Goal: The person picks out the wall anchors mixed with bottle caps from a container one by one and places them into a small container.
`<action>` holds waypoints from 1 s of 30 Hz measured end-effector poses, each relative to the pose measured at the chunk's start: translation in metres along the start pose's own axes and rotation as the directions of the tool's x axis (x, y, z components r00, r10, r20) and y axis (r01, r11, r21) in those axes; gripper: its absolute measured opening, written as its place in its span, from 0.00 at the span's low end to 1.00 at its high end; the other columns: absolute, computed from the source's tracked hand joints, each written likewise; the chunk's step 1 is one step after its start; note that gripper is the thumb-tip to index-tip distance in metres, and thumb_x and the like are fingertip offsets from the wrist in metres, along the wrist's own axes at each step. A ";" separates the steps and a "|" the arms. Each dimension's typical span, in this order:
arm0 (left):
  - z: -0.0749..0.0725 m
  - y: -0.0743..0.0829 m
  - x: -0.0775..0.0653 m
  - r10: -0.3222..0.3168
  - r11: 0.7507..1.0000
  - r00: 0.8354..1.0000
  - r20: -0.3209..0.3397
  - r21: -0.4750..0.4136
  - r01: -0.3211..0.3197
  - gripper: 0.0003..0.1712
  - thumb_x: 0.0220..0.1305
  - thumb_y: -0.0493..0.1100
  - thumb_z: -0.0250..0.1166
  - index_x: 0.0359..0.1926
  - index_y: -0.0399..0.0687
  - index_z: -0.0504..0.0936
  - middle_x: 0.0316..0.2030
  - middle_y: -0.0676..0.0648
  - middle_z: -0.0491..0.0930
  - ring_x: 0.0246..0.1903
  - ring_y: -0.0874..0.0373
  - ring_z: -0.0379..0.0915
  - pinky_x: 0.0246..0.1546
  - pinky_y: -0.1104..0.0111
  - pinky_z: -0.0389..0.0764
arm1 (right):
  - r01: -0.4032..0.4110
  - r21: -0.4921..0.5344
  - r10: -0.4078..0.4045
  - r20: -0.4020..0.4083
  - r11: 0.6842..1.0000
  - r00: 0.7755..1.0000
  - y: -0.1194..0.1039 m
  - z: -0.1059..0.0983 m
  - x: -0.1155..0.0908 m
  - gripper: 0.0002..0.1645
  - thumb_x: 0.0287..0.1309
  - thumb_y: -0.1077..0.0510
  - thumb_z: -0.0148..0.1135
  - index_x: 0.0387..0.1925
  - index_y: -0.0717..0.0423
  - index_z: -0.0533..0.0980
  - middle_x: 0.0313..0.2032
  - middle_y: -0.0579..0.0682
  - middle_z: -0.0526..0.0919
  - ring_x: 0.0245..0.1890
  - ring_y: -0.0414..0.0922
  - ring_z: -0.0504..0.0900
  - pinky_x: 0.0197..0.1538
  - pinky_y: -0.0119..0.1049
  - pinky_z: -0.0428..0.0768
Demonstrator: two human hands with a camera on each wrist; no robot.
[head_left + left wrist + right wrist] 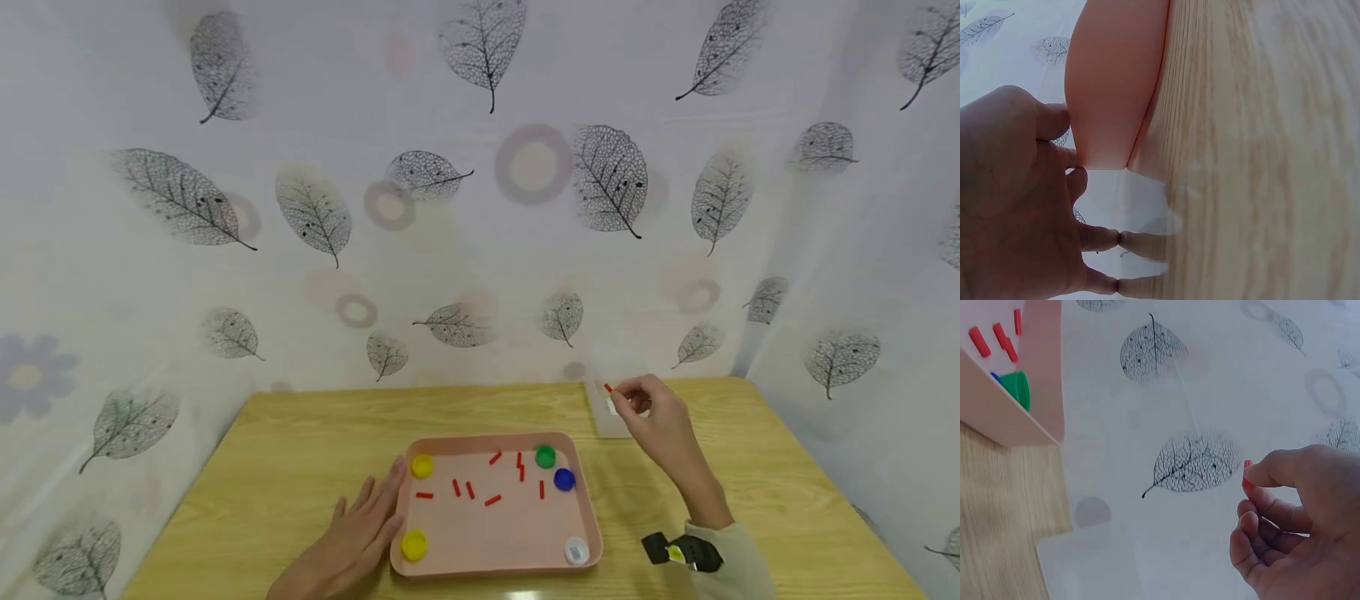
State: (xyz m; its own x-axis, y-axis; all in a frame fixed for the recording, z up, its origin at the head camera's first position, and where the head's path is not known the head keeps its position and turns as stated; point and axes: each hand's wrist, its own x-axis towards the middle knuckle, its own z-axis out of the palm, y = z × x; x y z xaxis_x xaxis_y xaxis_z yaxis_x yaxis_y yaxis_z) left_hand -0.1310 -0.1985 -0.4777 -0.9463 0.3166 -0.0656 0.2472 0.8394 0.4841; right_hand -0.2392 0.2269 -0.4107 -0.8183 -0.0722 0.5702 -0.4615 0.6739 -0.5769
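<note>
Over the back right of the table, my right hand (663, 429) pinches a small red stick (608, 387) between thumb and forefinger; the right wrist view shows the red stick (1247, 474) poking up from the fingertips. My left hand (348, 537) rests at the left side of a pink tray (495, 572), fingers spread and touching its wall. Several loose red sticks (492, 500) lie scattered in the tray. Round caps or small cups sit near its corners: yellow (422, 466) and yellow (413, 546) at left, green (545, 456) and blue (564, 479) at back right, white (576, 551) at front right.
Beneath my right hand, at the table's back edge, lies a flat whitish, see-through sheet or bag (609, 425). The wooden table (315, 417) ends at a leaf-patterned curtain (480, 250) behind and at both sides. A black strap device (682, 552) sits on the right wrist.
</note>
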 end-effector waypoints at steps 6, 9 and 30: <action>0.000 -0.001 -0.001 -0.003 1.000 1.000 -0.018 -0.001 0.003 0.34 0.74 0.59 0.37 0.75 0.64 0.37 0.73 0.56 0.40 0.69 0.36 0.43 0.55 0.27 0.41 | -0.038 -0.015 0.037 -0.052 0.999 0.998 0.015 0.002 0.007 0.03 0.58 0.63 0.63 0.34 0.60 0.78 0.27 0.49 0.78 0.25 0.41 0.73 0.29 0.25 0.72; 0.000 -0.002 -0.001 0.008 1.000 0.999 -0.033 0.006 -0.008 0.34 0.75 0.58 0.37 0.75 0.63 0.37 0.73 0.57 0.40 0.68 0.36 0.43 0.54 0.27 0.41 | -0.066 -0.010 0.065 -0.059 0.998 0.996 0.024 0.007 0.008 0.03 0.58 0.63 0.63 0.34 0.60 0.78 0.27 0.50 0.78 0.25 0.42 0.73 0.29 0.25 0.71; 0.002 -0.003 -0.002 0.005 1.000 1.000 -0.014 0.029 -0.004 0.33 0.74 0.59 0.36 0.75 0.64 0.38 0.74 0.59 0.38 0.69 0.37 0.43 0.54 0.26 0.41 | -0.188 -0.045 0.182 -0.112 0.981 0.977 0.054 0.019 -0.007 0.04 0.57 0.62 0.64 0.33 0.61 0.78 0.25 0.51 0.78 0.24 0.42 0.72 0.26 0.28 0.71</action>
State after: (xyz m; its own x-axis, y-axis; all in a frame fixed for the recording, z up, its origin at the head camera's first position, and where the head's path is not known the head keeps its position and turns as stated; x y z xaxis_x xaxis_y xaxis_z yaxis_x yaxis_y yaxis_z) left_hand -0.1290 -0.2008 -0.4810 -0.9480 0.3143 -0.0508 0.2574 0.8505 0.4587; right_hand -0.2647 0.2496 -0.4569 -0.8451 0.1339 0.5175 -0.2838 0.7079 -0.6467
